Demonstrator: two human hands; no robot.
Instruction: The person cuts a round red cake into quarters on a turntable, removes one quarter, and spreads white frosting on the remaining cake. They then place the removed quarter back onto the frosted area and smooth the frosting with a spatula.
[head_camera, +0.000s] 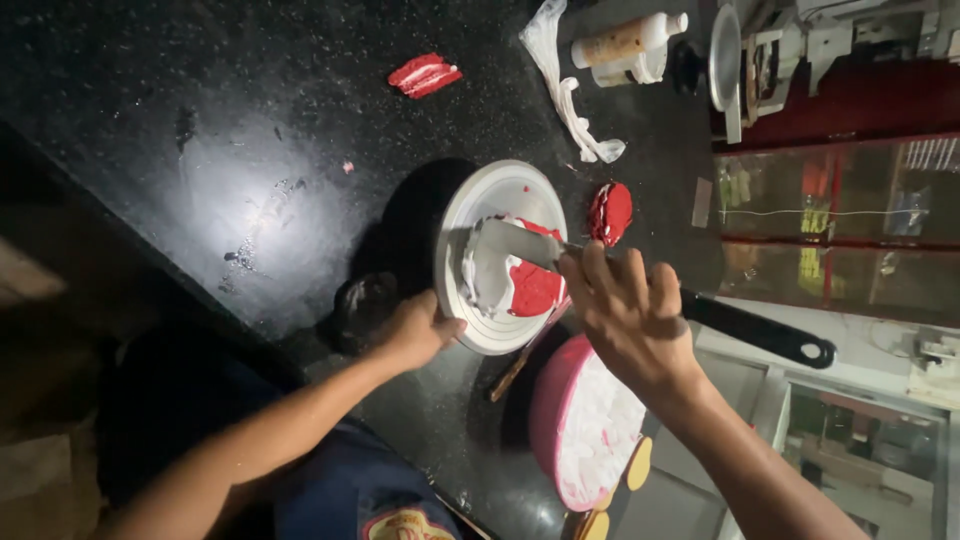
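We cannot see where the spatula's blade (520, 243) meets its handle (757, 331); the right hand (630, 315) covers that stretch. The pink bowl (583, 422) of white cream is partly hidden under the right forearm. The left hand (420, 328) hides the near rim of the white turntable (500, 190). Far right, the shelf goods (830, 215) blur behind glass, too small to tell.

our left hand (418, 330) grips the rim of the white turntable (478, 195), while our right hand (628, 312) holds a black-handled spatula (520, 244), its blade lying flat on the white cream over the red cake (535, 288). near the right wrist sits a pink bowl (553, 385) of cream; a red cake slice (425, 75) lies well apart on the black counter (250, 120).
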